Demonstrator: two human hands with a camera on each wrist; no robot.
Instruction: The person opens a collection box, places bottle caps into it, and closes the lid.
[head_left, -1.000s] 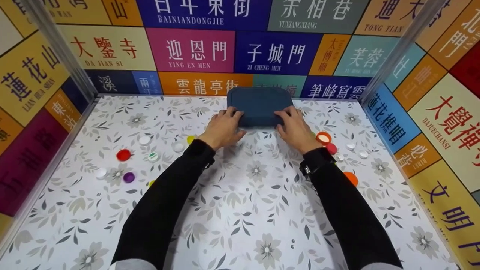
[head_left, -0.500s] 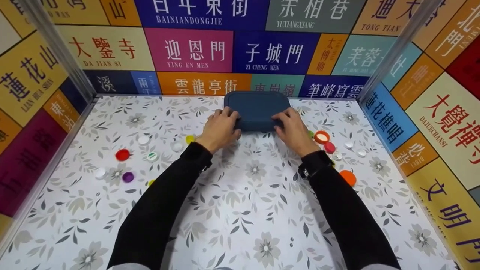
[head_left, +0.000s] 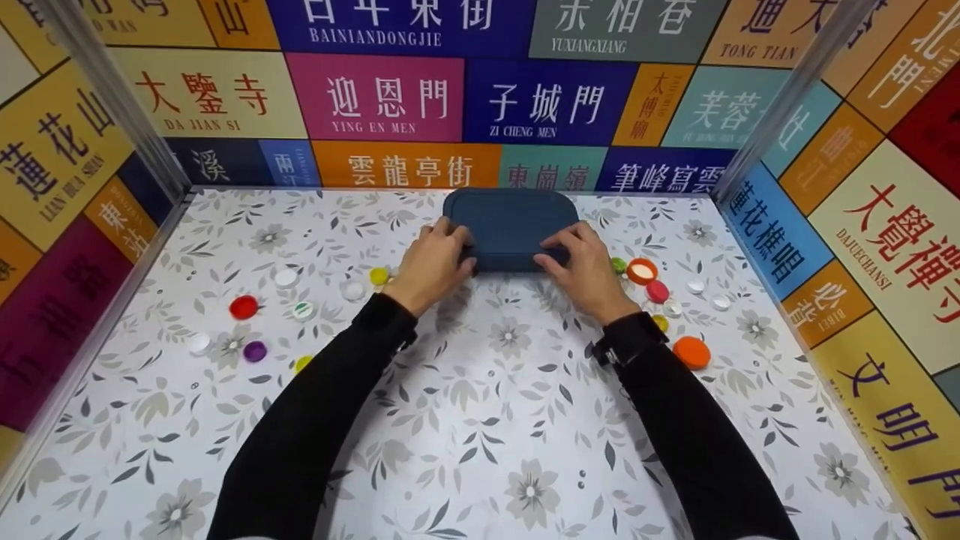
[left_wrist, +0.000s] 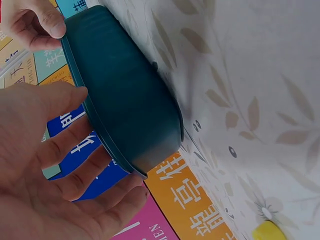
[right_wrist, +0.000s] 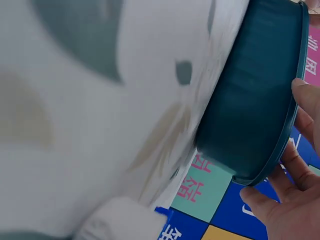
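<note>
Basically, blue box (head_left: 510, 223) between both hands, near desk (head_left: 442, 420)'s far edge.
Left hand (head_left: 431, 264), right hand (head_left: 590, 271) pinch its ends, thumbs at near rim.

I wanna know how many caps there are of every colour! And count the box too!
White caps, one with green print: 7
Yellow caps: 3
Orange caps, one pale inside: 2
Red cap: 1
Pinkish cap: 1
Purple cap: 1
Green cap: 1
Dark blue box: 1
Total in sight: 17 (16 caps, 1 box)
</note>
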